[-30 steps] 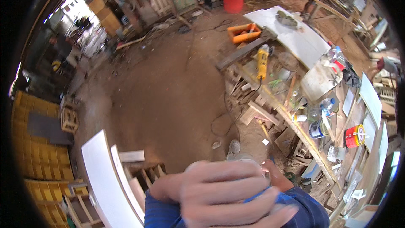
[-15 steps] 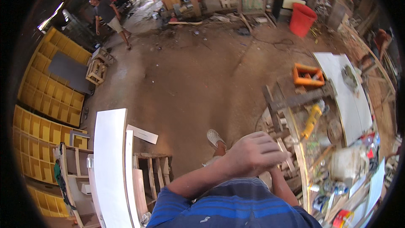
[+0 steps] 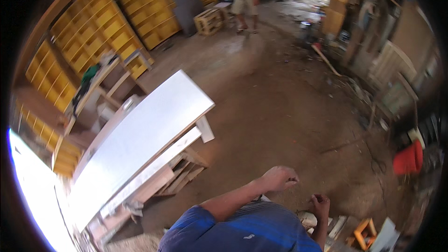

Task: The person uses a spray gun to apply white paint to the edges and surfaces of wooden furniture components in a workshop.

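My left hand [image 3: 280, 178] is in front of my body with its fingers curled in. Whatever it may hold is hidden in the curl. Lower and to its right is my right hand [image 3: 320, 204], fingers loosely bent and thumb a little apart, with no thing showing between them. The hands do not touch each other. Neither one touches a board or tool. To the left lies a long white board [image 3: 154, 112], with a narrower pale strip [image 3: 154, 170] along its near side and a wooden frame [image 3: 184, 172] beneath.
Yellow shelf units [image 3: 93, 18] line the far left. A person [image 3: 246, 0] stands at the back beside a wooden crate [image 3: 210, 21]. A red bucket [image 3: 408, 158] is at the right; an orange crate [image 3: 364, 234] lies among wood pieces at the lower right.
My view has turned left, bringing the white board and yellow shelves further in. My hands, close together before with the left over the right, are now apart.
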`<state>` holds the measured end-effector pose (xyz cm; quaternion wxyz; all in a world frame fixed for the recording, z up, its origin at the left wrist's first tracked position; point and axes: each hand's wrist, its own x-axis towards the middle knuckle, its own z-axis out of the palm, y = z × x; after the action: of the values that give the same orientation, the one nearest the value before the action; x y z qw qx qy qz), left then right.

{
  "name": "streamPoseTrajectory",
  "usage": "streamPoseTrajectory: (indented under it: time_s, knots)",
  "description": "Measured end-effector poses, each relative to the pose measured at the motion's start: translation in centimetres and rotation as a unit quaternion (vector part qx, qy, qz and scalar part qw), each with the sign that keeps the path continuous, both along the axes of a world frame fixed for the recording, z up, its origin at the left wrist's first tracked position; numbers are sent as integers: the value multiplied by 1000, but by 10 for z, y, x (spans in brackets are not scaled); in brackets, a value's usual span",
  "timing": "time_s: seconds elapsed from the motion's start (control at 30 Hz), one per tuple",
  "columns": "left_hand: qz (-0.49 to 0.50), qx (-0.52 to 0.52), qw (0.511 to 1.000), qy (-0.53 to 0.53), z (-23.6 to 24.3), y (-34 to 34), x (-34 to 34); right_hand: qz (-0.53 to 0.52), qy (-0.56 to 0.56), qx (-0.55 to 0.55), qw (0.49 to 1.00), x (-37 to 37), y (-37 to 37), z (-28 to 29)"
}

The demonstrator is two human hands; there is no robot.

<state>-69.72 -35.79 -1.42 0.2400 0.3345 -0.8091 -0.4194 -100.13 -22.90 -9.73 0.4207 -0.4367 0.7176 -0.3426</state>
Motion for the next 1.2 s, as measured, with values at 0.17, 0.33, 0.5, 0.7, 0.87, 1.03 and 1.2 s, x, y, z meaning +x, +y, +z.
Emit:
streamPoseTrajectory:
  time_s: [0.17,0.33,0.5,0.7,0.87,1.03,1.2]
  knots:
    - [125,-20,991,42,24,-63,43,103,-4,-26,994,17,-129,8]
    - [236,37,971,10,17,-86,66,246,-9,-8,969,35,-240,5]
    - [342,18,939,26,-26,-124,62,366,5,2,931,81,-343,35]
    - [458,10,889,-21,-33,-181,56,504,-21,-26,863,101,-478,13]
    - [537,56,841,-17,-27,-189,62,559,-29,-8,829,125,-572,-26]
    - [638,160,753,-30,-46,-156,77,620,-7,-15,784,200,-612,-7]
    - [730,266,620,-107,-130,-112,97,691,-23,6,722,286,-603,-10]
